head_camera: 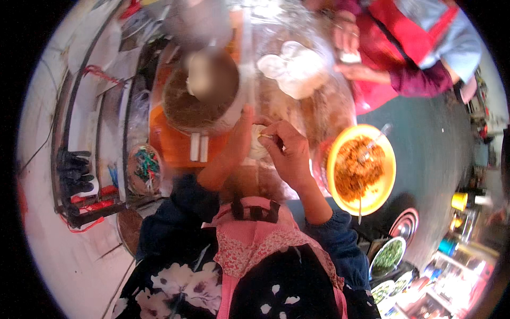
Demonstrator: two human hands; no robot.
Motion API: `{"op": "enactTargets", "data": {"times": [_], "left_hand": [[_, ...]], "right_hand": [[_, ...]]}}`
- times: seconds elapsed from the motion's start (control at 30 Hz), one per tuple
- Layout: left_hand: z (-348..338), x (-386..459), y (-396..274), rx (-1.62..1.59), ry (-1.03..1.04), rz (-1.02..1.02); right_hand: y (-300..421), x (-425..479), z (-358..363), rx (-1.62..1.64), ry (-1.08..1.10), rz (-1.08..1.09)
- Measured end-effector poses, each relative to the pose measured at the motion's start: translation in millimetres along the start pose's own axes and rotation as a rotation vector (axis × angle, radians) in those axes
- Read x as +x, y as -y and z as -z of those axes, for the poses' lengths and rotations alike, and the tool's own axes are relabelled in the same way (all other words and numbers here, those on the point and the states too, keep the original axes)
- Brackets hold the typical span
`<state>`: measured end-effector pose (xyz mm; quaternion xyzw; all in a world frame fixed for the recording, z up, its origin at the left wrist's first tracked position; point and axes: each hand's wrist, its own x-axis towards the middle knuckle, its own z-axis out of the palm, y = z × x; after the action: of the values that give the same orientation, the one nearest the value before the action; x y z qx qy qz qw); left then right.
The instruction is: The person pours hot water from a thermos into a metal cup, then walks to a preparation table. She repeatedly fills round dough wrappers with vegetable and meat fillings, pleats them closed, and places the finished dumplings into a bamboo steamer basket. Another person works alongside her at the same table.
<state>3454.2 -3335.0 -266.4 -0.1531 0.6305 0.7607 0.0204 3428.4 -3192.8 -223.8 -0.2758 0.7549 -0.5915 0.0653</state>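
A pleated round of filled dough, a bun (259, 148), sits between my two hands above the work table. My left hand (233, 145) is cupped along its left and far side. With thumb and fingertips my right hand (285, 147) pinches the dough's gathered top edge. Beyond lies a pile of flat white dough wrappers (297, 69) on the table. To the right stands a yellow bowl (391, 171) of reddish-brown filling with spoon-like utensils in it. At the upper left, a round tray (175, 105) holds pale pieces, blurred.
Across the table at the upper right, a co-worker's hands (350, 44) hold a small white piece. An orange board (171, 147) lies under the round tray. A metal shelf rack (127, 99) stands at the left. Bowls of chopped greens (387, 257) stand at the lower right.
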Motion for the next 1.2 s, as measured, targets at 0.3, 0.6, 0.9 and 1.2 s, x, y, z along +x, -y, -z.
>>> {"op": "enactTargets", "data": {"times": [0.3,0.6,0.9,1.2], "left_hand": [[198.0,0.0,-46.8,-0.129,-0.5,-0.244],[288.0,76.4,-2.1,0.427,-0.553,-0.334],[267.1,105.5,-4.1,0.945,-0.51,-0.246],[269.7,103.4,14.2,0.86,-0.696,-0.243]], "right_hand": [[-12.4,165.2,-176.0,0.08,0.177,0.283],[-85.5,242.9,-262.0,-0.295,0.285,0.31],[-249.2,272.0,-120.1,-0.684,-0.028,0.099],[-267.0,134.8,-128.2,-0.866,0.123,0.034]]}}
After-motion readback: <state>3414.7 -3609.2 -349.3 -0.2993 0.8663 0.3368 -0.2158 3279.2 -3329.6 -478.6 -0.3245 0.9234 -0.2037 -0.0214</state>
